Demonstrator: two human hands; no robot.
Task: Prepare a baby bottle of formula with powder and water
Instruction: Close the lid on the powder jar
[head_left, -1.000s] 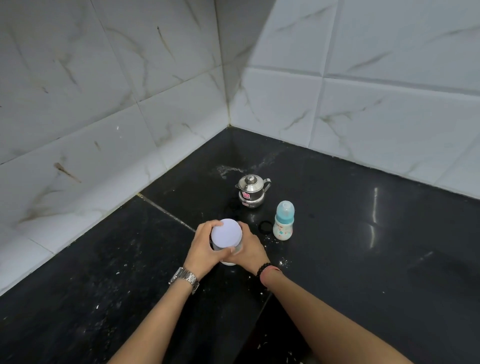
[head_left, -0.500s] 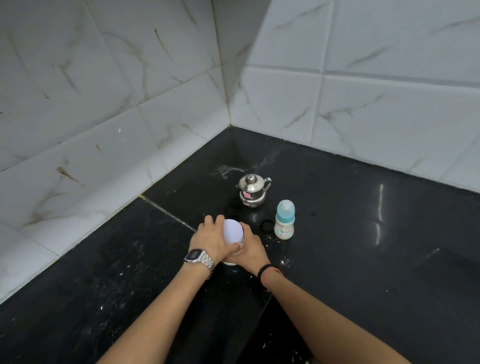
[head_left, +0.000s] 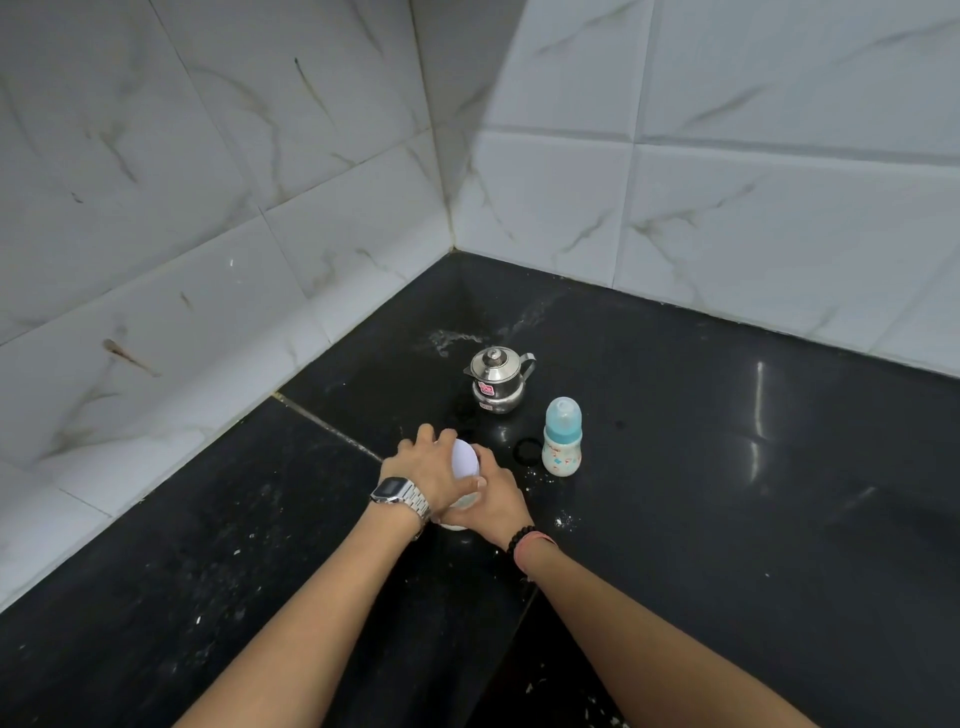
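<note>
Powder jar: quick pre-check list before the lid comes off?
1. Left hand grips the white lid from above: ok.
2. Right hand holds the powder jar body: ok.
3. Jar base on the black counter: cannot tell, hands cover it.
4. Baby bottle upright to the right, apart from the hands: ok.
5. Bottle open to take powder: not ok, teal cap on.
6. Steel kettle lidded, standing behind, out of the way: ok.
</note>
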